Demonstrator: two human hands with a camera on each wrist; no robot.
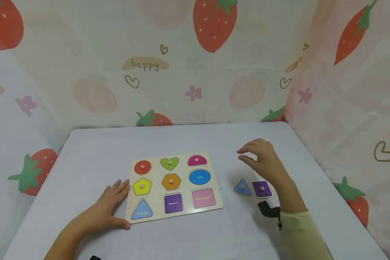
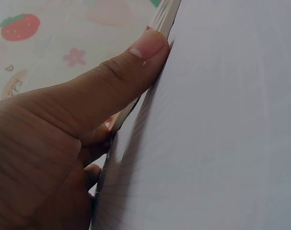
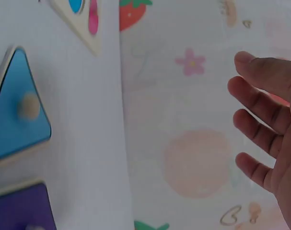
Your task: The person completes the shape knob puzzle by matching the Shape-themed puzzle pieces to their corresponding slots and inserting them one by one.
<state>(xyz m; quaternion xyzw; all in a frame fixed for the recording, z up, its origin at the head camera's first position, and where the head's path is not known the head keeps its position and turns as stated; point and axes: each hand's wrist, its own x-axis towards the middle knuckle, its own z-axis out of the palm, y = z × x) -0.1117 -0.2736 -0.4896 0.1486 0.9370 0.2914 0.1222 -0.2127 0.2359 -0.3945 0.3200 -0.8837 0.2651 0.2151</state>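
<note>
A wooden shape puzzle board (image 1: 156,193) lies on the table. Knobbed pieces sit in it: a red circle (image 1: 142,167), green heart (image 1: 169,163), magenta half circle (image 1: 196,160), yellow pentagon (image 1: 142,186) and orange hexagon (image 1: 171,181). Printed recesses for oval (image 1: 199,177), triangle (image 1: 142,209), square (image 1: 173,203) and rectangle (image 1: 203,198) show bare. Along the board's left edge rests my left hand (image 1: 108,204), fingers spread, thumb at the near corner. My right hand (image 1: 261,159) hovers with nothing in it, thumb and fingertips apart, beyond a loose blue triangle (image 1: 242,187) and purple square (image 1: 262,189).
The table (image 1: 188,238) has a white cover. Strawberry-printed cloth (image 1: 182,72) hangs behind it and at both sides. A black strap piece (image 1: 268,209) is at the right wrist, near the beige sleeve (image 1: 303,234).
</note>
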